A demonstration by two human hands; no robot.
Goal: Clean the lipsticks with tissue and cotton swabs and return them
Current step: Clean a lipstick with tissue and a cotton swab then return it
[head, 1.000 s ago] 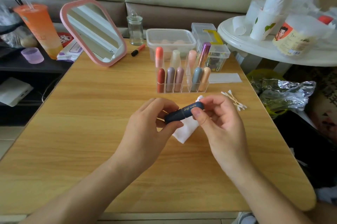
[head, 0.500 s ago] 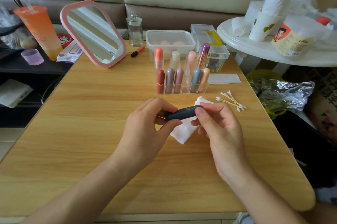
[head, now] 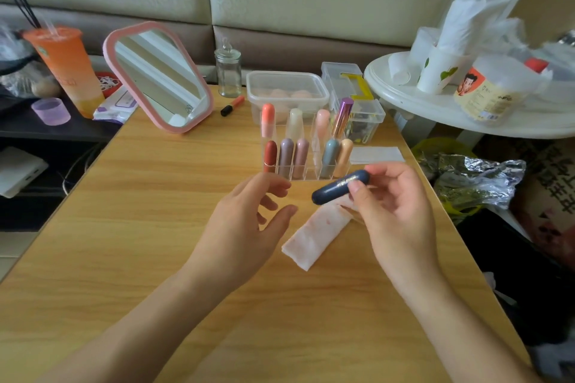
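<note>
Head view: the right hand [head: 395, 211] alone holds the dark blue lipstick [head: 337, 188], thumb and fingertips clamped on its right half. The lipstick is closed and tilted, its left end lower. It is off the table [head: 155, 211], just in front of the clear rack [head: 311, 172] and over the far end of the tissue [head: 314, 239].

Half a second ago both hands gripped the lipstick. Now the left hand [head: 245, 220] has let go and moved left. Its fingers are apart and loosely bent, holding nothing. The right hand has carried the lipstick nearer the rack.

With the hands parted, more of the tissue shows. It lies flat on the table, right of the middle, and has faint pink stains. The rack stands toward the far edge, with the other lipsticks upright in its slots. A pink mirror [head: 158, 77] leans near the far left corner, where it was before.
</note>
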